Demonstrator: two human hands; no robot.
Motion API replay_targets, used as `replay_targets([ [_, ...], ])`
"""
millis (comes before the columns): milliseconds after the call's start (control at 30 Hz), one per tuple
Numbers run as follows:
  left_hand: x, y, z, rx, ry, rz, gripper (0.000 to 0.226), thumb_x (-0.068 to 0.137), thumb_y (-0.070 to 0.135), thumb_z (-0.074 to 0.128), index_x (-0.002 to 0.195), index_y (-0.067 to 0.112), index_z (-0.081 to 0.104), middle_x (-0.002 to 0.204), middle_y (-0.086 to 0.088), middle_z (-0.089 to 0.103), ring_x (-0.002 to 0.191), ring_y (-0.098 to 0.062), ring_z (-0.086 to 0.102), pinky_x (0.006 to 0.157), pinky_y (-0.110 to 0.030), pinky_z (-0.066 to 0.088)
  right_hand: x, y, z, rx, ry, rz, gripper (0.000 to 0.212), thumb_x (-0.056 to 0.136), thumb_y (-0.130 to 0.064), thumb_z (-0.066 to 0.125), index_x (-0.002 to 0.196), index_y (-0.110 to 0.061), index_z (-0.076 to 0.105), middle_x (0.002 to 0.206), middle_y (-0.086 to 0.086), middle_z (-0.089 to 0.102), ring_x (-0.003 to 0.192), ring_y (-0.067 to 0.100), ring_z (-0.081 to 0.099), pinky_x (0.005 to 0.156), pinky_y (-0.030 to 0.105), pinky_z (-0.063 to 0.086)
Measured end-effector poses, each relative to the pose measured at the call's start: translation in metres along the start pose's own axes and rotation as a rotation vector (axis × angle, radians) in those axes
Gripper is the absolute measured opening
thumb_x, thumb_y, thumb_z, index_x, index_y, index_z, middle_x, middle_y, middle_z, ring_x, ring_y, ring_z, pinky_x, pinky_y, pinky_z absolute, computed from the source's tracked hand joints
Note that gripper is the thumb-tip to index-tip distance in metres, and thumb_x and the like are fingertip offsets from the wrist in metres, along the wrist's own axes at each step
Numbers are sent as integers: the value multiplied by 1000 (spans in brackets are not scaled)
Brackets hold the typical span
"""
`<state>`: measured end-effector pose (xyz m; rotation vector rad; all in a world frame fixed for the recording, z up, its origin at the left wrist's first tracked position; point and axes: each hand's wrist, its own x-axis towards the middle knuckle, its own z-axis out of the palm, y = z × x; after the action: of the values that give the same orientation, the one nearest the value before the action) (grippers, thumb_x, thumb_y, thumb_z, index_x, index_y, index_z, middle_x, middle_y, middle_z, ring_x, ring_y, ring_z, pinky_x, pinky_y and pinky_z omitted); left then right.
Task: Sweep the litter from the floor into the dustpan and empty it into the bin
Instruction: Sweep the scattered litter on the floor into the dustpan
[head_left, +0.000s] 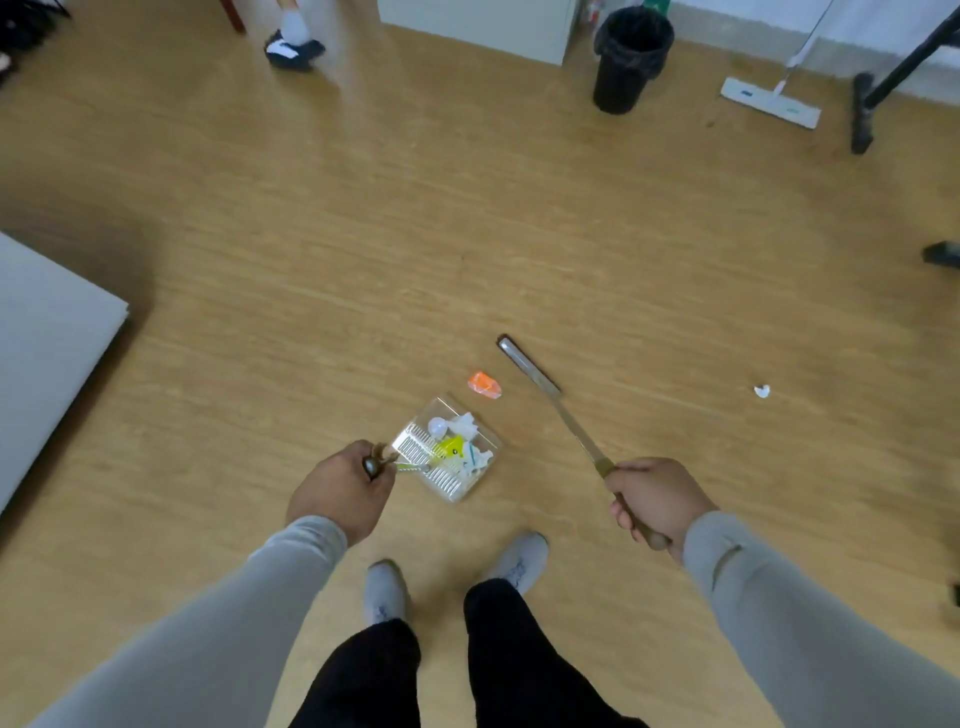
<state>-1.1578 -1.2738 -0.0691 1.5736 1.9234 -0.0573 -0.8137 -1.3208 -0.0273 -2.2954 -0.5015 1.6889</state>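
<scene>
My left hand (340, 493) is clenched round the top of the dustpan's handle, and the clear dustpan (448, 451) sits on the wood floor (363, 249) just ahead of it, with white and yellow scraps inside. My right hand (657, 501) grips the broom (550, 397) handle; its dark head rests just right of an orange scrap (485, 385), and a white scrap (761, 391) lies well off to the right. The black bin (629, 57) stands far ahead, and I cannot make out what the blurred pieces in the pan are.
</scene>
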Motion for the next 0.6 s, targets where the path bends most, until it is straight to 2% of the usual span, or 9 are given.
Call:
replay_targets([
  [200,51,5,9,8,-40,-25,19,94,45,56,99,28,60,78,1,65,78,-30,62,71,-34,51,55,-37,33,-137,12,0,39,91,-13,53,129,-16,62,64,15,67,64,28,52,60,36,42],
  [267,65,8,9,19,-32,-30,19,95,44,55,100,26,60,82,0,65,81,-31,61,71,-33,49,63,-47,48,-197,-5,-5,47,94,-11,49,139,-18,58,67,14,68,59,27,55,54,32,44],
  [367,80,15,6,24,-39,-25,19,95,44,54,96,26,56,81,0,61,84,-32,62,71,-33,48,64,-56,73,-347,-38,6,53,97,-13,46,149,-24,47,78,11,65,54,25,52,41,22,37],
  [433,86,17,6,20,-43,-21,17,95,44,53,92,27,52,79,1,60,79,-31,59,70,-33,48,59,-57,82,-437,-80,17,53,94,-12,45,146,-19,50,77,12,65,49,24,50,41,21,36],
  [500,88,16,6,23,-45,-18,18,94,43,53,91,25,52,81,-1,65,78,-31,60,70,-33,50,49,-65,72,-501,-153,26,44,91,-9,46,132,-10,61,63,13,62,42,22,42,45,25,34],
  [600,89,10,3,12,-50,-15,20,95,42,52,96,23,57,86,-4,70,81,-33,63,72,-35,53,24,-84,27,-444,-204,52,29,95,-10,55,122,-14,65,56,14,60,40,22,42,44,27,35],
])
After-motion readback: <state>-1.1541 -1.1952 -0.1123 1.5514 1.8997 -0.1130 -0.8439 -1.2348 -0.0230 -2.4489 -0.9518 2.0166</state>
